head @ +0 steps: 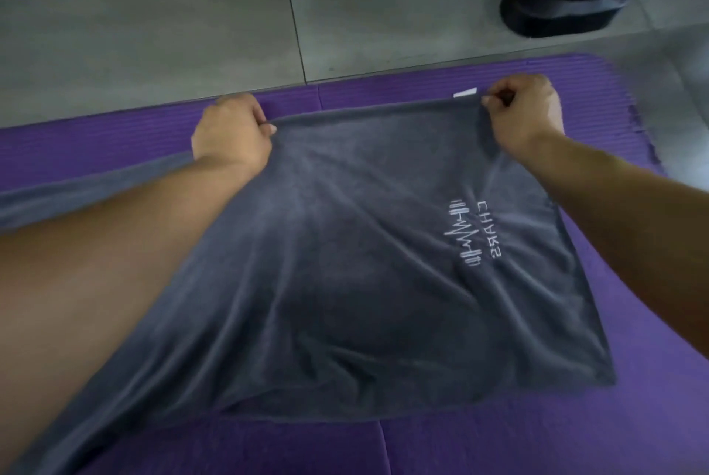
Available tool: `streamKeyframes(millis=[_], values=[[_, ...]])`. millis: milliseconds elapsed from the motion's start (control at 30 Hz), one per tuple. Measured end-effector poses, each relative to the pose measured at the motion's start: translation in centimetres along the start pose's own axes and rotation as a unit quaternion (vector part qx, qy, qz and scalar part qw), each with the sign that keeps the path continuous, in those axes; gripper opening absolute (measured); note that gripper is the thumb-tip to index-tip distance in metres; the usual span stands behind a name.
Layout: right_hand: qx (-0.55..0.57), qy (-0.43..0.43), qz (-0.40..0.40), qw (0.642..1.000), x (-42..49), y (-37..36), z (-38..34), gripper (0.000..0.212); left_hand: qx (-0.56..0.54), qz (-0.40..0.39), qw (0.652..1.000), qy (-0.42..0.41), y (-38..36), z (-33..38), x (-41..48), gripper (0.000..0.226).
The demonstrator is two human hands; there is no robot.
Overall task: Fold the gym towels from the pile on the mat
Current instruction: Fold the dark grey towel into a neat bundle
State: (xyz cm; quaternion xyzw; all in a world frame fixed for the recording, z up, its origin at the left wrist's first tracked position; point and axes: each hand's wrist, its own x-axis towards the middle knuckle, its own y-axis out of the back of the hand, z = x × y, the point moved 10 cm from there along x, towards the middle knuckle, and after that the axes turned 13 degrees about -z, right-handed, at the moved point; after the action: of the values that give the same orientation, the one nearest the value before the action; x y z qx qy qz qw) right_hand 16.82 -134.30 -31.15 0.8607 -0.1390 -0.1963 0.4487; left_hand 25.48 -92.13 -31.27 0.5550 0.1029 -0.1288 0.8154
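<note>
A dark grey gym towel (364, 263) with a white embroidered logo lies spread over the purple mat (652, 282). My left hand (230, 133) pinches the towel's far edge near its left end. My right hand (523, 110) pinches the same far edge at the right corner, beside a small white label (465, 92). The edge is stretched taut between both hands, slightly lifted. More grey cloth (76, 186) runs off to the left under my left forearm. No pile of other towels is in view.
Grey floor tiles (153, 14) lie beyond the mat's far edge. A black machine base (564, 2) stands on the floor at the back right. Purple mat shows to the right of the towel and along the near edge.
</note>
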Motion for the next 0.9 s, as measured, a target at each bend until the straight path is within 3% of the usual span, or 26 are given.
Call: streamKeyframes(millis=[100, 167, 300, 367, 467, 600, 733, 900], values=[[-0.032, -0.003, 0.004, 0.999, -0.5, -0.6, -0.7, 0.037, -0.012, 0.017, 1.000, -0.014, 0.1, 0.2, -0.4, 0.019], [-0.073, 0.034, -0.003, 0.997, -3.3, -1.6, -2.6, 0.042, -0.023, 0.013, 0.997, -0.074, -0.3, 1.1, -2.5, 0.031], [-0.098, 0.248, -0.043, 0.963, -14.5, -6.2, -9.0, 0.028, 0.078, -0.024, 0.968, -0.235, -2.5, 2.6, -10.8, 0.025], [-0.055, 0.351, -0.120, 0.927, -22.0, -9.4, -11.9, 0.013, 0.131, -0.070, 0.941, -0.304, -4.0, 1.6, -15.9, 0.014], [-0.023, 0.414, -0.266, 0.870, -30.9, -14.2, -14.0, 0.006, 0.174, -0.151, 0.905, -0.357, -4.7, -2.7, -21.7, 0.014], [-0.101, 0.459, -0.304, 0.829, -35.9, -18.7, -14.3, 0.017, 0.200, -0.195, 0.891, -0.359, -1.9, -12.4, -26.0, 0.020], [-0.178, 0.427, -0.278, 0.842, -36.9, -19.3, -15.0, 0.031, 0.219, -0.220, 0.883, -0.352, 0.1, -20.4, -30.3, 0.024], [-0.192, 0.346, -0.259, 0.881, -36.7, -19.2, -15.0, 0.029, 0.173, -0.149, 0.948, -0.223, 0.6, -26.8, -32.3, 0.035]])
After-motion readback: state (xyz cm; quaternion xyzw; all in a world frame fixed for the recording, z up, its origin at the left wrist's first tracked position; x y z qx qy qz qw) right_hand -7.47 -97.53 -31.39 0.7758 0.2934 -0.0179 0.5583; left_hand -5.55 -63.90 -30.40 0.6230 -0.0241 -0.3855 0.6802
